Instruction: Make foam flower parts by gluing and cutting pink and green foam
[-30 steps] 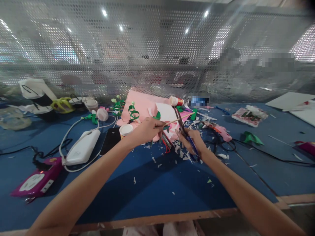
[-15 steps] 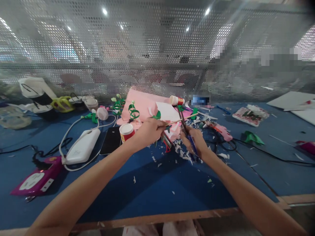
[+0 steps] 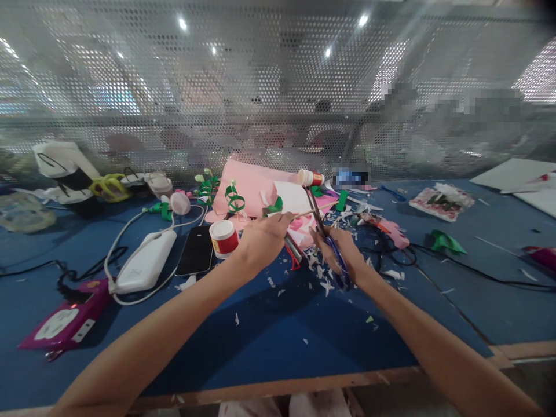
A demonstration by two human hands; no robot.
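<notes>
My left hand point(image 3: 266, 236) is closed on a thin pale stick point(image 3: 304, 214), which points to the right. In my right hand point(image 3: 347, 255) are scissors with blue handles point(image 3: 335, 252); their dark blades point(image 3: 318, 215) point away from me and cross the stick, slightly apart. Beyond the blades the stick's far end lies near a green paper piece point(image 3: 342, 200). White paper scraps point(image 3: 326, 286) are strewn under my hands. Behind them lie pink paper sheets point(image 3: 247, 179) and green paper curls point(image 3: 236, 200). Just left of my left hand stands a red and white tub point(image 3: 225, 238).
On the left are a black phone point(image 3: 194, 252), a white power bank point(image 3: 146, 262) with its cable, and a purple power strip point(image 3: 65, 321). A black cable point(image 3: 478, 279) runs across the right. Behind the table rises a perforated metal screen point(image 3: 243, 75).
My left hand has shifted slightly, and the stick sits a little further left. The scissor blades have moved left along with my right hand and show a narrow gap between them.
</notes>
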